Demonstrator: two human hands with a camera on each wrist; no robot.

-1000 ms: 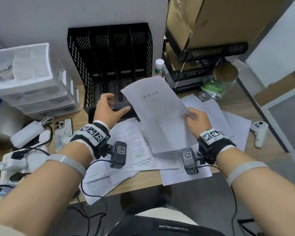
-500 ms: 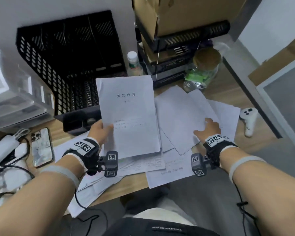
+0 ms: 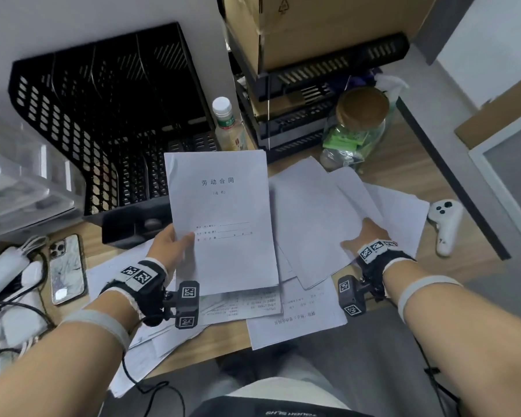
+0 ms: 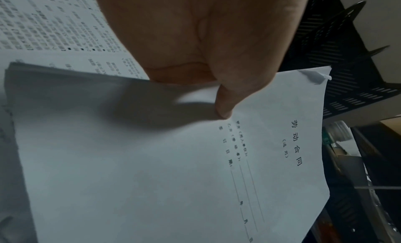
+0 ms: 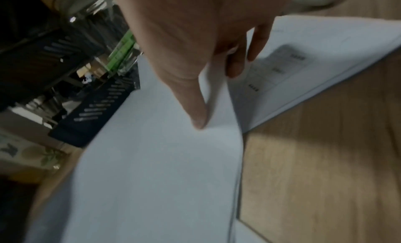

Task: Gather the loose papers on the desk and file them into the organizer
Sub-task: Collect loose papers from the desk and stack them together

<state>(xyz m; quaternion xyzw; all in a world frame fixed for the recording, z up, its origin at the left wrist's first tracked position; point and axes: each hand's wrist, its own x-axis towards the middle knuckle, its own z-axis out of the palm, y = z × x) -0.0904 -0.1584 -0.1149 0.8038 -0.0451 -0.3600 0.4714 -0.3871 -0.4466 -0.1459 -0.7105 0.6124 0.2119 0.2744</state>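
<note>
Nearest the person, printed sheets [image 3: 295, 323] overhang the front edge of the wooden tabletop [image 3: 403, 173], some lying upside down to the viewer. Just above them the left hand [image 3: 170, 246] holds a titled paper stack [image 3: 223, 224] by its left edge, thumb on the front page and the other fingers hidden behind; the stack is lifted off the tabletop, its top edge in front of the organizer's lower front. In the left wrist view the thumb [image 4: 225, 101] presses the page beside the printed lines, and the stack's edge shows several sheets.

The right hand [image 3: 364, 236] pinches the edge of a blank sheet [image 3: 310, 224]: in the right wrist view the thumb [image 5: 195, 107] lies on top and the fingers [image 5: 236, 65] curl under, the edge raised from the sheets below. More loose papers [image 3: 400, 212] fan out to its right, and a white controller [image 3: 444, 221] lies just beyond them.

To the left, a phone [image 3: 66, 269] lies flat near chargers and cables [image 3: 9, 284].

Farther back stands the black mesh organizer [image 3: 103, 115], its slots showing no papers. Right of it stand a capped bottle [image 3: 227, 124], a lidded glass jar [image 3: 355, 127] and stacked black trays [image 3: 313, 94] with cardboard boxes [image 3: 313, 22].
</note>
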